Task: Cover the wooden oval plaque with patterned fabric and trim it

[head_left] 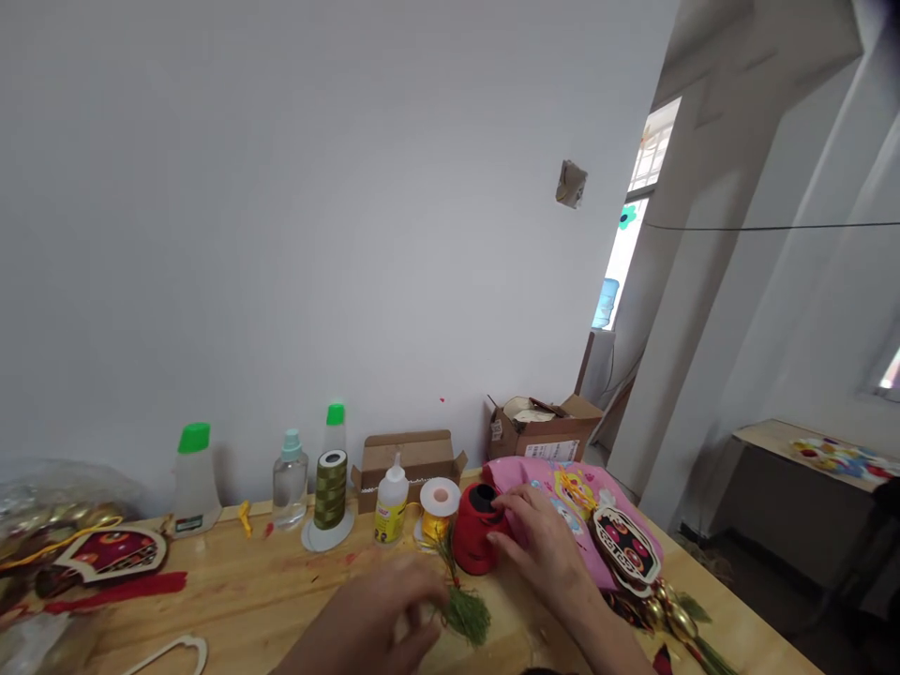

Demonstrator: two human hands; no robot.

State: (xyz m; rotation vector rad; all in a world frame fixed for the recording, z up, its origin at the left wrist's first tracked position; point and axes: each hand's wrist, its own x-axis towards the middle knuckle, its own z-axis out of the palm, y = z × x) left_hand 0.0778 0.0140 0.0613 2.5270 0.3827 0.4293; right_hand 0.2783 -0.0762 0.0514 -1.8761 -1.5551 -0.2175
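Observation:
My right hand (545, 548) grips a red cone of thread (472, 534) with a dark hollow top, fingers near its upper rim and thumb on its side. The cone stands upright on the wooden table (239, 600). To its left, my left hand (386, 609) has curled, slightly blurred fingers at a green thread tassel (468, 617); its loose strands rise beside the cone. A spool of yellow cord (437, 525) and a white glue bottle with a yellow label (391, 506) stand just behind my hands.
A pink cloth (492, 469) lies at the right under a painted wooden pendant (627, 546) with gold bells (679, 619). Along the wall stand an olive thread spool (330, 492), a clear bottle (290, 487), a green-capped bottle (195, 487) and cardboard boxes (538, 436). Another pendant (116, 553) lies left.

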